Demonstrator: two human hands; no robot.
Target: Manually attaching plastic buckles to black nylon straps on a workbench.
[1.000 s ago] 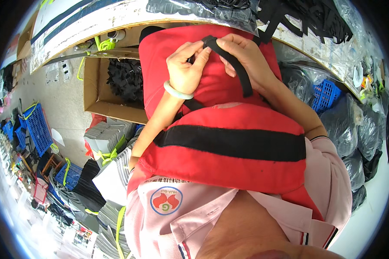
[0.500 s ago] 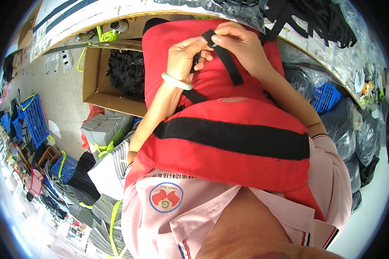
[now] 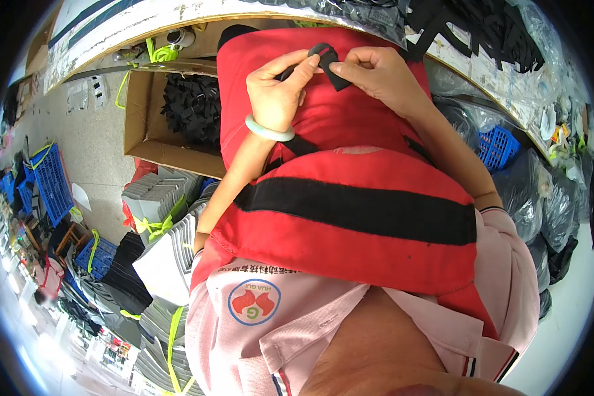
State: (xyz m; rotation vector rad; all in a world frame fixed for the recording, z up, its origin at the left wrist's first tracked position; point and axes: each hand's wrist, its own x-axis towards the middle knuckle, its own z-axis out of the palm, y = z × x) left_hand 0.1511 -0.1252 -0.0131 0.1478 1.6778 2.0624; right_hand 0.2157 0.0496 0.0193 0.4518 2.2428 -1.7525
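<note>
A short black strap (image 3: pixel 338 80) is held up between my two hands over the red apron (image 3: pixel 330 125) on my lap. Its upper end curves round in a loop, with a small light slit or fitting there too small to make out. Thumb and fingers of my left hand (image 3: pixel 274 96) pinch the loop's left side; a dark piece also shows by the curled fingers. A pale green bangle circles that wrist. On the other side, my right hand (image 3: pixel 388 80) pinches the strap's right edge between thumb and forefinger, its other fingers bent.
An open cardboard box (image 3: pixel 138 119) of black pieces stands left of my lap. Ahead runs a worktable edge (image 3: pixel 224 12), with black straps (image 3: pixel 478 33) heaped at its right. Tied stacks of grey sheets (image 3: pixel 165 191) sit at left; a blue basket (image 3: pixel 498 148) and plastic bags (image 3: pixel 521 191) at right.
The strap hung long below my fingers before; now only a short end shows, and its top is rounded into a loop. My right hand has moved slightly right and down, away from the left.
</note>
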